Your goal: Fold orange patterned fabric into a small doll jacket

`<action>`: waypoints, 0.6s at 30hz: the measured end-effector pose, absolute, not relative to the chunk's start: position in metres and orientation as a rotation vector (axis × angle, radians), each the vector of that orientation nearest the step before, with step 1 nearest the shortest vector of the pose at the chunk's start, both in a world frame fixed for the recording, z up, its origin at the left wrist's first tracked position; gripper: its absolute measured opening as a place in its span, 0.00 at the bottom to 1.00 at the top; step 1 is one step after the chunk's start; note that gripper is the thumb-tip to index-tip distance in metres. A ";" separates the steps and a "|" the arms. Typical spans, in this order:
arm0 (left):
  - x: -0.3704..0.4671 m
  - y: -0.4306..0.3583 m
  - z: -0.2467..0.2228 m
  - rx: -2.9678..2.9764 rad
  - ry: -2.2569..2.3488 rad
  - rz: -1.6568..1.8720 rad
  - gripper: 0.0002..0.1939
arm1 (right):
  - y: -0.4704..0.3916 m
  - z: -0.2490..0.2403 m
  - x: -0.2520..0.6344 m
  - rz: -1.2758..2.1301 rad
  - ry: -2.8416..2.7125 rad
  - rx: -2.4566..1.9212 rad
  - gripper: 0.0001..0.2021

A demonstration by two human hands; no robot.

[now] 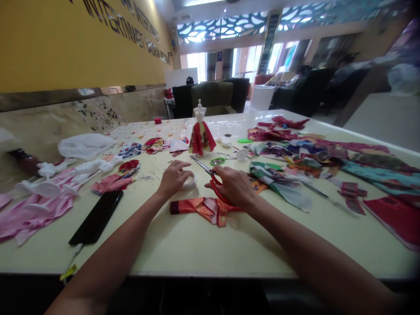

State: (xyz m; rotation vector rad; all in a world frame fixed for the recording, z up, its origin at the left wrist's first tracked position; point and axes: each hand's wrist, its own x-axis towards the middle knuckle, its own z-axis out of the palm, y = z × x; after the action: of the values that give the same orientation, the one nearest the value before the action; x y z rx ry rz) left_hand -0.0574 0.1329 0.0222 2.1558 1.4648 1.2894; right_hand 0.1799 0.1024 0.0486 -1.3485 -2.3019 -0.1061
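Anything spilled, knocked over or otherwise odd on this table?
Small loose bits lie scattered beyond the black phone, as if spilled. At far left, white stands lie on their sides in a jumble, while the skirted mannequin stands upright.

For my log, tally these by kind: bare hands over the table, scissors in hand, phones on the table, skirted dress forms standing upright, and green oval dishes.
Bare hands: 2 (left hand, right hand)
Scissors in hand: 1
Phone: 1
Upright skirted dress form: 1
Green oval dish: 1
Total: 6
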 end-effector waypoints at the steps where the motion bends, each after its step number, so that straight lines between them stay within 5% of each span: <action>1: -0.060 0.129 0.027 2.094 1.502 1.356 0.15 | 0.101 0.050 0.179 -0.120 -2.324 -1.363 0.21; 6: -0.063 0.111 0.046 1.902 1.498 1.469 0.17 | 0.093 0.053 0.175 -0.252 -2.450 -1.365 0.19; 18: -0.062 0.107 0.051 1.652 1.333 1.435 0.07 | 0.088 0.054 0.173 -0.419 -2.582 -1.309 0.14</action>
State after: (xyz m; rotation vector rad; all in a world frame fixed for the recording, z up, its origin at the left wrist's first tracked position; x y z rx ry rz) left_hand -0.0620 0.1069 0.0513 1.6523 1.3328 1.4349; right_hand 0.1730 0.0880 0.0540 -1.3087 -2.5824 -0.4189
